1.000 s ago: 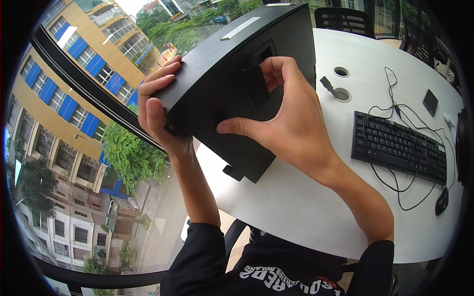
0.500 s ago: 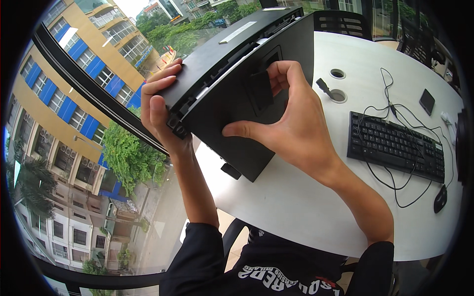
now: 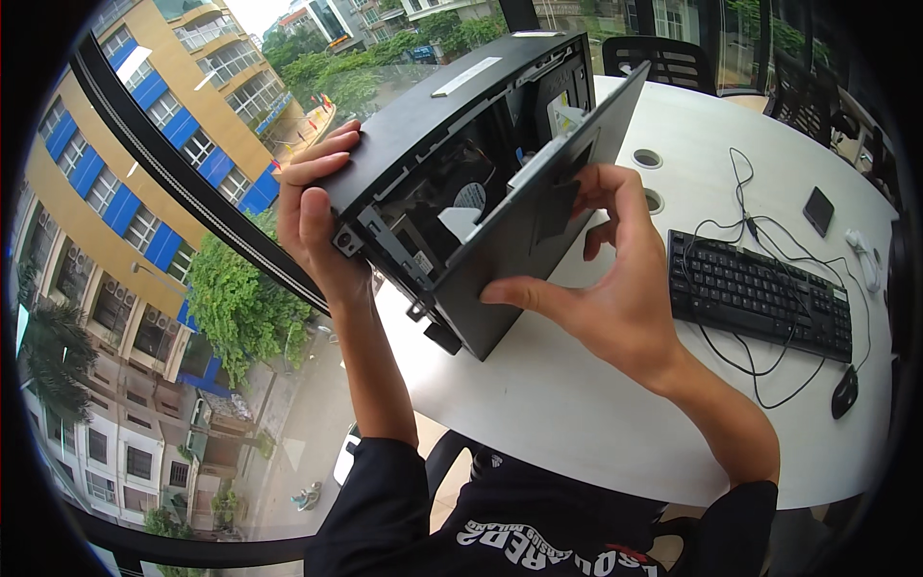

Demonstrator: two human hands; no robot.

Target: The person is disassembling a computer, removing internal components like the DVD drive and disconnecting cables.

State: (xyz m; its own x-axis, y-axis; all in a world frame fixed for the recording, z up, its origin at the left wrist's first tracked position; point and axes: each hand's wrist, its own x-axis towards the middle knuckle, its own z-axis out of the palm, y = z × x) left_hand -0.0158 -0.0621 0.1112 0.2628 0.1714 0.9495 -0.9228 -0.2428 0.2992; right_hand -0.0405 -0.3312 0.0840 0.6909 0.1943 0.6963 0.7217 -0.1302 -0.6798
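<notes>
Computer case: a boxy, matte-black desktop tower (image 3: 423, 125) with straight edges and a pale label strip (image 3: 466, 77) on its smooth top; it is at the left part of the table, next to the window, its contact with the tabletop mostly hidden.
Side panel: a flat, thin, dark sheet (image 3: 514, 255) with a recessed latch (image 3: 555, 212), tilted outward from the case, leaving a wedge-shaped gap along the top.
Inside the gap: grey metal framing (image 3: 389, 242), a pale round part (image 3: 469, 197) and shadowed components.
Left hand: wrapped around the near upper corner (image 3: 312, 212), fingers over the top, thumb along the edge, gripping the case.
Right hand: fingers hooked at the latch, thumb pressed flat against the panel (image 3: 625, 298), gripping it.
Table: smooth, white, curved-edged (image 3: 577, 423), with round cable holes (image 3: 647, 159).
On the table: a black keyboard (image 3: 760, 293) crossed by thin looping cables, a rounded black mouse (image 3: 845, 391), a flat dark phone (image 3: 818, 211).
Room: a black slatted-back chair (image 3: 663, 62) beyond the table; a large window framed in black (image 3: 192, 178), trees and buildings outside.
</notes>
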